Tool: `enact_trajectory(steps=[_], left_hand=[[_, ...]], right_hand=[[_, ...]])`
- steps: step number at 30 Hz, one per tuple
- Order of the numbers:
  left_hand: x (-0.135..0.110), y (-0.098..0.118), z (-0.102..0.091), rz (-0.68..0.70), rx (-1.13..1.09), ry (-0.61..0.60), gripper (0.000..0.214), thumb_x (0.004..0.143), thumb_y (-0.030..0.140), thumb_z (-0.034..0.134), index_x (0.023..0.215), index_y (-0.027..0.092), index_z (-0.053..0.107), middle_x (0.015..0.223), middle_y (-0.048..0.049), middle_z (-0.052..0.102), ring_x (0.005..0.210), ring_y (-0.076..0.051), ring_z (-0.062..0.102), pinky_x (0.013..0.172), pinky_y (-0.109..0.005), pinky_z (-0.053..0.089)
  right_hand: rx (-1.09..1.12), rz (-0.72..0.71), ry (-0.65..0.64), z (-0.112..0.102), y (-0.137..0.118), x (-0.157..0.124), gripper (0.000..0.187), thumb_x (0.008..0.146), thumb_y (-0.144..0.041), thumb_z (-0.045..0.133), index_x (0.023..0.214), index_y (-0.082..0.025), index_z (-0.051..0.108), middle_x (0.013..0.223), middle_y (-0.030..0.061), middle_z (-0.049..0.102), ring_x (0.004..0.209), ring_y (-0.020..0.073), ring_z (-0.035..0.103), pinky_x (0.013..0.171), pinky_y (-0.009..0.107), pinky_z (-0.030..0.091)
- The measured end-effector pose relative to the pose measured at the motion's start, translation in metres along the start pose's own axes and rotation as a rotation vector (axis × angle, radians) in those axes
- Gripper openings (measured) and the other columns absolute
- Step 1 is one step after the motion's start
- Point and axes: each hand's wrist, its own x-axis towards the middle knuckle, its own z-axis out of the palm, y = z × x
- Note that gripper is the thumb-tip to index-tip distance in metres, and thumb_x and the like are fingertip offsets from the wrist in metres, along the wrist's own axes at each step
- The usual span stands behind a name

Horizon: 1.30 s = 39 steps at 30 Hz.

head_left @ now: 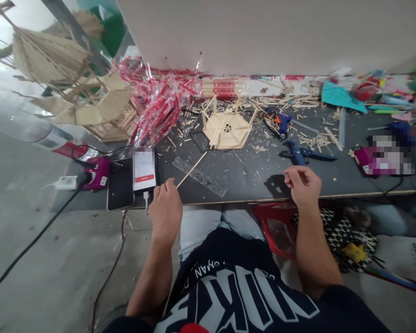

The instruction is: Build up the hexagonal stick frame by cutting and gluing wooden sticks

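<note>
Pinched in my left hand (166,206) is a thin wooden stick (193,169), which slants up and away toward the octagonal wooden-stick frame (242,134). That frame lies flat with short posts at its corners and a few sticks across its middle. A clear plastic ruler (211,181) lies under the stick's line. My right hand (303,185) hovers over the table's front edge with its fingers curled together; anything inside them is hidden. Just beyond it rests a blue-handled tool (298,152), with a blue and orange tool (281,124) farther back.
On the left are a lit phone (144,171), a dark tablet-like device (120,185) and a purple power socket (99,175). Red-striped plastic wrappers (159,104) pile beside a large stick model (104,111). Wood scraps litter the back; another purple socket (365,161) sits right.
</note>
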Motion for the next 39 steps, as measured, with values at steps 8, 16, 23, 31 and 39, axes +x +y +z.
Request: enact_trajectory(steps=[8,16,23,31,39], left_hand=[[-0.001,-0.006,0.004,0.039,0.014,-0.06,0.034,0.105,0.021,0.037,0.127,0.012,0.062,0.12,-0.0206,0.07,0.115,-0.034,0.068,0.087,-0.042,0.058],[0.002,-0.007,0.009,0.08,0.048,-0.078,0.035,0.1,0.016,0.037,0.126,0.01,0.059,0.116,-0.0201,0.069,0.116,-0.033,0.068,0.091,-0.043,0.058],[0.01,-0.001,0.01,-0.113,-0.011,-0.113,0.032,0.102,0.024,0.031,0.115,0.014,0.059,0.112,-0.0212,0.073,0.115,-0.035,0.069,0.08,-0.042,0.053],[-0.004,-0.009,0.025,-0.161,-0.056,0.225,0.027,0.1,0.032,0.041,0.095,0.017,0.064,0.071,-0.0099,0.07,0.066,-0.025,0.068,0.058,-0.031,0.037],[-0.005,-0.013,0.023,0.025,-0.176,0.567,0.024,0.105,0.03,0.054,0.107,0.016,0.073,0.082,-0.0068,0.082,0.061,-0.018,0.075,0.056,-0.025,0.046]], right_hand=[[-0.097,0.028,0.058,0.001,-0.003,-0.022,0.044,0.078,-0.067,0.074,0.076,-0.024,0.065,0.065,0.0008,0.064,0.047,0.0122,0.049,0.045,0.028,0.041],[-0.076,0.06,0.026,0.0,-0.002,-0.019,0.041,0.08,-0.064,0.076,0.077,-0.024,0.067,0.056,-0.003,0.057,0.043,0.0116,0.048,0.041,0.026,0.04],[-0.145,0.038,-0.03,-0.001,-0.005,-0.018,0.031,0.085,-0.052,0.075,0.075,-0.024,0.068,0.061,-0.0014,0.06,0.044,0.0119,0.05,0.041,0.028,0.041],[-0.287,-0.048,-0.05,0.0,-0.003,-0.017,0.023,0.09,-0.038,0.072,0.075,-0.021,0.069,0.074,0.002,0.071,0.053,0.0112,0.058,0.048,0.024,0.045],[-0.444,-0.412,-0.272,0.034,-0.024,-0.041,0.005,0.096,-0.023,0.068,0.097,-0.023,0.073,0.094,0.0056,0.078,0.087,0.0198,0.072,0.079,0.037,0.062]])
